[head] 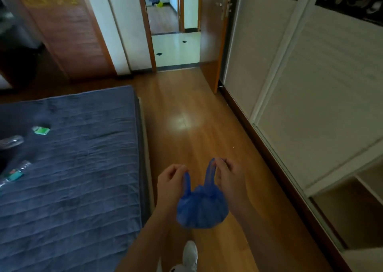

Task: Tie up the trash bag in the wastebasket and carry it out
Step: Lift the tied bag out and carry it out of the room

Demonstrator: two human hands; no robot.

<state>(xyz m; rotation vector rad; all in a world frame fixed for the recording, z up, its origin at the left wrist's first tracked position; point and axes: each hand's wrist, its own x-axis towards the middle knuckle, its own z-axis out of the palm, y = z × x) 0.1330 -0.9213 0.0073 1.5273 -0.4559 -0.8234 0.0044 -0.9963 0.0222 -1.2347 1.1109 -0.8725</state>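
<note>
A: Head view, looking down a strip of wood floor (192, 114). Just left of the fingers lies a bed (68, 168) under a blue quilt, with a small green packet (41, 130) and a clear bottle (12, 174) on it, well away from the hands.

B: And to the right of the fingers?

A: Pale sliding wardrobe doors (310, 97) run along that side. Straight beyond the fingertips a brown door (213, 33) stands open onto a tiled hall. Nothing lies on the floor between the hands and that doorway. Below the hands, one white shoe (190, 255) shows.

B: Any writing to read?

A: Some yellow marks on the wood panel (68, 29) at far left, too blurred to read. The packet and the bottle label are also too small to make out.

B: Where's the bag?

A: The blue bag (202, 209) hangs in the air between the two wrists, below the fingers, its mouth gathered. Two handle loops rise from it. The left hand (170, 180) pinches the left loop with thumb and fingertips closed on it; the right hand (230, 178) pinches the right loop the same way, a little higher. The loops are apart, not knotted.
</note>
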